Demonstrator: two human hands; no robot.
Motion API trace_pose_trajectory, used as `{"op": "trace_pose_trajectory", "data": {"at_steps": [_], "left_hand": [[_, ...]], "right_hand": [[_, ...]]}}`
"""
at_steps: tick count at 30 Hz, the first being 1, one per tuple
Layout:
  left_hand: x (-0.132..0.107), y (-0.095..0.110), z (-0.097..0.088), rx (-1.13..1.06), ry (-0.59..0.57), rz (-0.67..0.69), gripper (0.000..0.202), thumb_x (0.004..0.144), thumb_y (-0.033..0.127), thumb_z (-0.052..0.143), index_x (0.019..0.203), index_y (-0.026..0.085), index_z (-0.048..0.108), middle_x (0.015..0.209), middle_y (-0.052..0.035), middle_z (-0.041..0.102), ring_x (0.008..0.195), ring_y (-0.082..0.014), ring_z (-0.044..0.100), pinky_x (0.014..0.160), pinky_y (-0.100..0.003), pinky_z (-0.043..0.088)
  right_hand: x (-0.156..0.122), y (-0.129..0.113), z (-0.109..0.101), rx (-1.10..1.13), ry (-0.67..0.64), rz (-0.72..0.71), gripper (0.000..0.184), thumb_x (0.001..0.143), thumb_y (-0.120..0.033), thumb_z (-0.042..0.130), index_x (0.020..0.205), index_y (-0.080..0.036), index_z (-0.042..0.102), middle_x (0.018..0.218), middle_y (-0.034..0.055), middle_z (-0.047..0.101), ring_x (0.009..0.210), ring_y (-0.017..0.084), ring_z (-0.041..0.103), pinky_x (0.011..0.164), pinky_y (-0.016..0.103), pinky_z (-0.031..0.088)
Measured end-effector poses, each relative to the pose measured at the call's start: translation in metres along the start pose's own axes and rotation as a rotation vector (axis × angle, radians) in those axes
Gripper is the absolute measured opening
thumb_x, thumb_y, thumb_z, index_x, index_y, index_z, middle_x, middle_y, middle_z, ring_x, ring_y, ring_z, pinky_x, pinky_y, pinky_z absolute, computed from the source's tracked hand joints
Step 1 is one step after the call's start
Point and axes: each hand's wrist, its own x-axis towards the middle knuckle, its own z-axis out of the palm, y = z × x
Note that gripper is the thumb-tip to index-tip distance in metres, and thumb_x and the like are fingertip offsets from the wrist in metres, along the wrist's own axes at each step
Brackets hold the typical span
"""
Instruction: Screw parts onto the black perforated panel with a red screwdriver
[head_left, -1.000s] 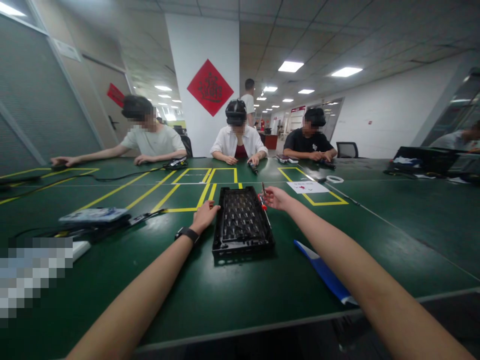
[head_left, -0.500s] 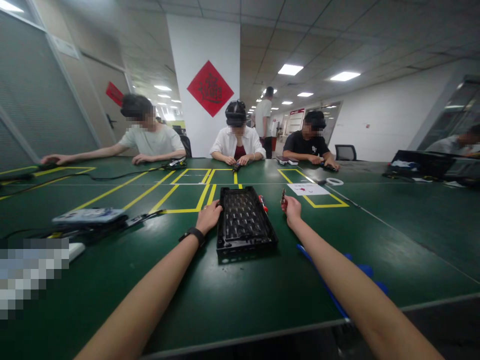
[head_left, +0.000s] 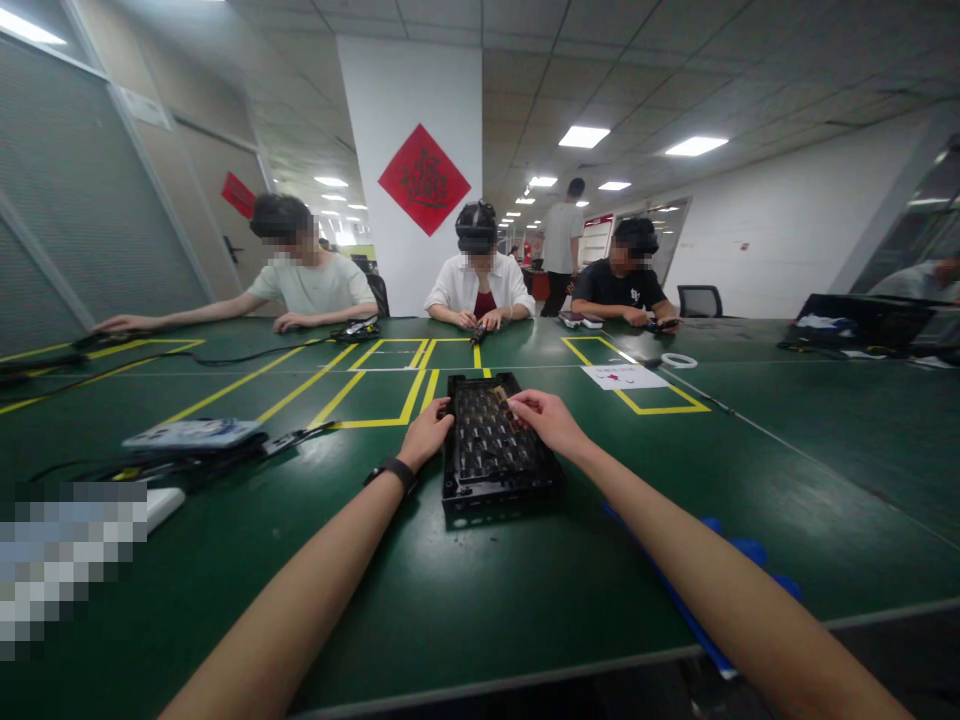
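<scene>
A black gridded plastic tray (head_left: 496,450) lies on the green table in front of me. My left hand (head_left: 426,435), with a black watch on its wrist, is against the tray's left edge with its fingers curled on the rim. My right hand (head_left: 546,420) reaches over the tray's far right part. Its fingertips are pinched on a small part that is too small to name and hangs just above the grid. The red-handled tool seen earlier beside the tray's right edge is hidden behind this hand.
A blue flat object (head_left: 739,552) lies under my right forearm. A white sheet (head_left: 624,376) and a white tape ring (head_left: 679,360) sit at far right. A flat device (head_left: 191,434) with cables is at left. Three people sit across the table; yellow tape lines (head_left: 375,385) mark it.
My right hand rose to the right of the tray with the small part, then swung left over the tray's grid. My left hand stayed on the tray's left edge.
</scene>
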Motion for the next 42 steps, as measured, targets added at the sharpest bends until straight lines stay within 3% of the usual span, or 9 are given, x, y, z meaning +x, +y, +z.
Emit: {"op": "trace_pose_trajectory", "data": {"at_steps": [4, 8, 12, 21, 36, 42], "left_hand": [[0.004, -0.001, 0.003, -0.016, 0.011, -0.037, 0.046, 0.075, 0.024, 0.045, 0.121, 0.018, 0.051, 0.117, -0.0082, 0.059, 0.106, -0.0197, 0.055, 0.093, -0.034, 0.042], [0.003, 0.001, 0.001, -0.017, 0.019, -0.056, 0.046, 0.075, 0.025, 0.046, 0.12, 0.017, 0.052, 0.111, -0.0078, 0.062, 0.101, -0.019, 0.057, 0.089, -0.032, 0.044], [-0.004, 0.003, -0.002, 0.008, 0.007, -0.041, 0.046, 0.076, 0.028, 0.046, 0.12, 0.018, 0.052, 0.105, -0.0069, 0.064, 0.095, -0.019, 0.059, 0.086, -0.032, 0.045], [-0.01, 0.005, -0.003, 0.028, 0.004, -0.017, 0.045, 0.078, 0.026, 0.044, 0.122, 0.017, 0.05, 0.11, -0.0075, 0.062, 0.1, -0.0192, 0.057, 0.089, -0.032, 0.043], [-0.01, 0.006, -0.001, 0.046, 0.019, 0.014, 0.048, 0.078, 0.024, 0.042, 0.123, 0.012, 0.051, 0.122, -0.0095, 0.057, 0.109, -0.0186, 0.054, 0.097, -0.029, 0.039], [-0.012, 0.01, 0.001, 0.1, -0.069, 0.059, 0.058, 0.075, 0.021, 0.041, 0.131, 0.008, 0.042, 0.137, -0.0099, 0.041, 0.128, -0.0213, 0.035, 0.108, -0.032, 0.025]], "right_hand": [[-0.018, -0.011, 0.016, -0.132, -0.272, -0.089, 0.03, 0.076, -0.04, 0.058, 0.088, -0.013, 0.064, 0.074, 0.0027, 0.064, 0.063, 0.01, 0.054, 0.059, 0.021, 0.042], [-0.028, -0.011, 0.02, -0.255, -0.398, -0.149, 0.029, 0.079, -0.038, 0.055, 0.089, -0.013, 0.065, 0.078, 0.0044, 0.066, 0.067, 0.011, 0.057, 0.061, 0.022, 0.043], [-0.031, -0.009, 0.019, -0.322, -0.435, -0.182, 0.028, 0.08, -0.036, 0.055, 0.091, -0.012, 0.065, 0.076, 0.0041, 0.065, 0.064, 0.01, 0.057, 0.061, 0.021, 0.044], [-0.034, -0.014, 0.017, -0.421, -0.532, -0.248, 0.023, 0.077, -0.028, 0.059, 0.094, -0.015, 0.067, 0.085, 0.0047, 0.064, 0.069, 0.01, 0.056, 0.064, 0.021, 0.043], [-0.032, -0.015, 0.018, -0.505, -0.606, -0.372, 0.022, 0.079, -0.03, 0.059, 0.094, -0.019, 0.07, 0.082, 0.0054, 0.068, 0.079, 0.015, 0.056, 0.074, 0.026, 0.041], [-0.033, -0.015, 0.017, -0.545, -0.572, -0.375, 0.021, 0.08, -0.03, 0.058, 0.091, -0.018, 0.071, 0.083, 0.005, 0.069, 0.078, 0.015, 0.055, 0.072, 0.026, 0.04]]}}
